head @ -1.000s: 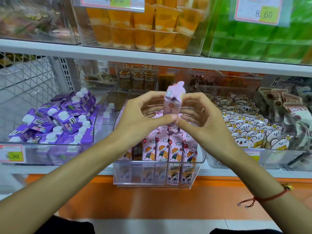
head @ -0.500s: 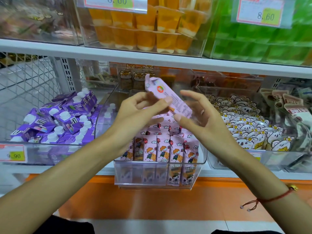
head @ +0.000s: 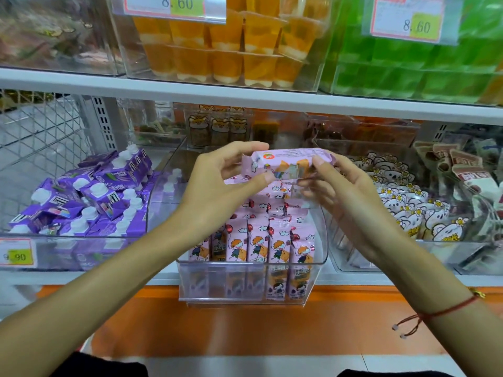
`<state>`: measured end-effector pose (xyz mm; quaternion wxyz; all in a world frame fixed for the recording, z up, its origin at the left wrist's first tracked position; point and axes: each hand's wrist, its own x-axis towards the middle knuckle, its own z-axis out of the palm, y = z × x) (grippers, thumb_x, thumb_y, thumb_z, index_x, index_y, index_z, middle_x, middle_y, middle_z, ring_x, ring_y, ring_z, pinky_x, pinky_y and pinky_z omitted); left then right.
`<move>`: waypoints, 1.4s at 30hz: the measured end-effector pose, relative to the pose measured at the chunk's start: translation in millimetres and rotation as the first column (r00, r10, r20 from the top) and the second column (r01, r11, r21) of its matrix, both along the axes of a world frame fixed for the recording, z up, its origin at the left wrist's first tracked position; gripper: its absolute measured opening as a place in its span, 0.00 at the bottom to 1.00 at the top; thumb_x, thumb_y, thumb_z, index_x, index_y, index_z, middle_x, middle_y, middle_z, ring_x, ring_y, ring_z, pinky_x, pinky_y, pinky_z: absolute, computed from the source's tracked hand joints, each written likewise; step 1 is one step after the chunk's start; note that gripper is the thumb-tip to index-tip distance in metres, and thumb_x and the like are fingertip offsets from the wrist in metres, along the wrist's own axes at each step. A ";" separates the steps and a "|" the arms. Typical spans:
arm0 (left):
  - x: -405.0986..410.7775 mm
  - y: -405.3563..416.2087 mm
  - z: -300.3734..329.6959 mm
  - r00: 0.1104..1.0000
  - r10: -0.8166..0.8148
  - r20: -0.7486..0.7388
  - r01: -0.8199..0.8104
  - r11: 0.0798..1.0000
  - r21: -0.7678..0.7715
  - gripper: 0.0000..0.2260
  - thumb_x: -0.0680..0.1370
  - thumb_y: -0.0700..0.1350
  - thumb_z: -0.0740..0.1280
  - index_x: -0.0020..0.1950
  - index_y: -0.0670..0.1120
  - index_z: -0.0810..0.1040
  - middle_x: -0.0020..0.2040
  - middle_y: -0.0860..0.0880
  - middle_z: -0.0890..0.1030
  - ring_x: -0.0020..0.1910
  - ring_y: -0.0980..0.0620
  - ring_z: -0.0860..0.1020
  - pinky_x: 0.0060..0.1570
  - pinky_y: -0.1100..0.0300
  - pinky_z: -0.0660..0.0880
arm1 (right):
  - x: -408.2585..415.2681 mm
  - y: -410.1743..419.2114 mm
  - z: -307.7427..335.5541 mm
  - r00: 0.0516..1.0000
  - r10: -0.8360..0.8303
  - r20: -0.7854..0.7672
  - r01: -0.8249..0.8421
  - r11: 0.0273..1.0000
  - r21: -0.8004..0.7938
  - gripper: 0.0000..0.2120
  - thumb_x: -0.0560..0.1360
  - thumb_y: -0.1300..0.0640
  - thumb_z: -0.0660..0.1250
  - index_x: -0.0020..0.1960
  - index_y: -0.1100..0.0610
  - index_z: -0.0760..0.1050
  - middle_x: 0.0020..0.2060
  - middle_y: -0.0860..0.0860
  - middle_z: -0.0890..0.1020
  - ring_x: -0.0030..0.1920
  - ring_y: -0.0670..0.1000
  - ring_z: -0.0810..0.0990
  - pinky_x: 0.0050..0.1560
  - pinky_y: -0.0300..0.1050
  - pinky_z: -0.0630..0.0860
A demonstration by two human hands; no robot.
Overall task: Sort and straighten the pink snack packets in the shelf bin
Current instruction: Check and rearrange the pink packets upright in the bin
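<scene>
One pink snack packet [head: 285,162] lies horizontal in the air above the clear shelf bin [head: 245,284]. My left hand [head: 220,183] grips its left end between thumb and fingers. My right hand [head: 345,191] pinches its right end. Its printed back faces up. Below, several pink snack packets [head: 269,246] with a cartoon child stand upright in rows in the bin, those at the front neat, those behind leaning and partly hidden by my hands.
A clear bin of purple drink cartons [head: 89,197] stands to the left, a bin of white bear packets [head: 408,208] to the right. The white shelf board [head: 245,96] above carries orange jelly cups [head: 223,47] and green packs [head: 419,63]. An orange ledge [head: 245,322] runs below.
The held packet has turned from upright through a tilt to lying horizontal. My right hand, apart from it half a second ago, now pinches its right end.
</scene>
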<state>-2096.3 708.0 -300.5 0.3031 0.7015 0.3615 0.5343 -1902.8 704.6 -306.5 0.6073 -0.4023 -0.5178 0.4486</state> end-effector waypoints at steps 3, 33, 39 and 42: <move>2.8 13.3 -0.4 0.992 0.124 0.014 -0.125 0.991 0.043 0.16 0.73 0.42 0.73 0.60 0.50 0.79 0.54 0.56 0.81 0.54 0.61 0.80 0.52 0.70 0.75 | 7.9 -1.2 -1.9 0.912 -0.260 0.319 0.248 0.966 0.079 0.17 0.77 0.56 0.67 0.64 0.56 0.70 0.44 0.49 0.81 0.44 0.44 0.79 0.46 0.30 0.75; 59.9 106.3 -18.1 0.437 0.082 -0.896 0.086 0.988 0.132 0.12 0.80 0.50 0.62 0.56 0.47 0.81 0.54 0.49 0.82 0.52 0.49 0.78 0.48 0.54 0.75 | 29.5 -19.2 -30.7 0.545 -0.097 0.833 0.045 0.995 0.086 0.19 0.80 0.46 0.56 0.70 0.45 0.64 0.49 0.36 0.74 0.44 0.43 0.79 0.50 0.51 0.77; 55.7 95.6 -10.6 0.515 0.068 -0.855 0.153 0.974 0.169 0.12 0.79 0.55 0.62 0.56 0.52 0.81 0.56 0.53 0.80 0.53 0.52 0.71 0.50 0.54 0.69 | 31.0 -18.5 -31.3 0.552 -0.095 0.828 0.040 0.995 0.087 0.18 0.80 0.45 0.56 0.68 0.44 0.64 0.51 0.38 0.76 0.44 0.42 0.79 0.50 0.52 0.77; 56.1 87.8 -10.8 0.418 0.039 -0.908 0.172 0.978 0.121 0.08 0.77 0.56 0.66 0.52 0.56 0.81 0.54 0.53 0.80 0.55 0.52 0.71 0.53 0.50 0.72 | 31.4 -17.8 -30.8 0.558 -0.109 0.823 0.052 0.994 0.096 0.18 0.79 0.45 0.57 0.68 0.46 0.66 0.49 0.37 0.77 0.44 0.41 0.79 0.50 0.51 0.77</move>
